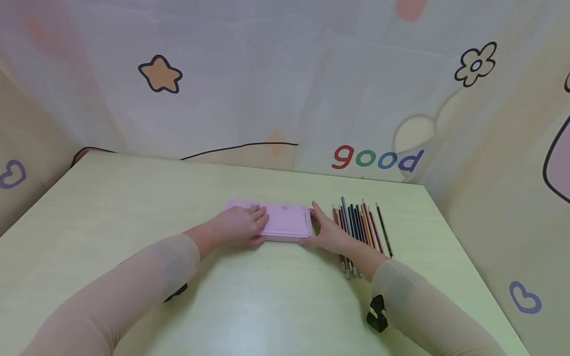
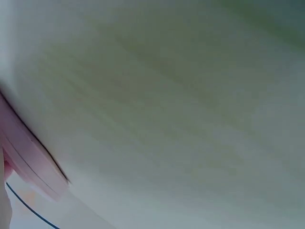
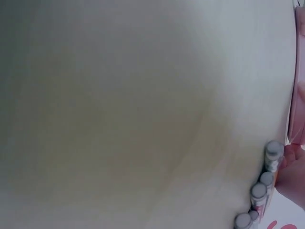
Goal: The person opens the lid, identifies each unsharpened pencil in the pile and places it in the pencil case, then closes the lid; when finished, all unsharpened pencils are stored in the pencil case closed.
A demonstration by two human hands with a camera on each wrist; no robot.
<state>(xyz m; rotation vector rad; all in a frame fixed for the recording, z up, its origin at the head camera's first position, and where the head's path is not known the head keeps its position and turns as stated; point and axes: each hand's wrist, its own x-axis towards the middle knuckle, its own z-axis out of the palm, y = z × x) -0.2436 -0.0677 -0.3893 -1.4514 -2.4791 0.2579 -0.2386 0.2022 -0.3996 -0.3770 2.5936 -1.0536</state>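
Note:
A closed lilac pencil case (image 1: pixel 287 220) lies flat on the table, its long side across my view. My left hand (image 1: pixel 238 225) rests over its left part, the straight fingers on the lid and the thumb near the front side. At the right end, my right hand (image 1: pixel 329 235) grips the case with thumb at the front corner and a finger at the back corner. Part of the case's side (image 2: pixel 33 157) shows in the left wrist view. The right wrist view catches the right hand (image 3: pixel 293 176) beside the case's edge (image 3: pixel 298 114).
Several pencils (image 1: pixel 356 222) lie side by side right of the case, partly under the right forearm. One dark pencil (image 1: pixel 384 227) lies slightly apart from them. The pale table (image 1: pixel 133 198) meets a printed cloth backdrop (image 1: pixel 249 89) behind and at both sides.

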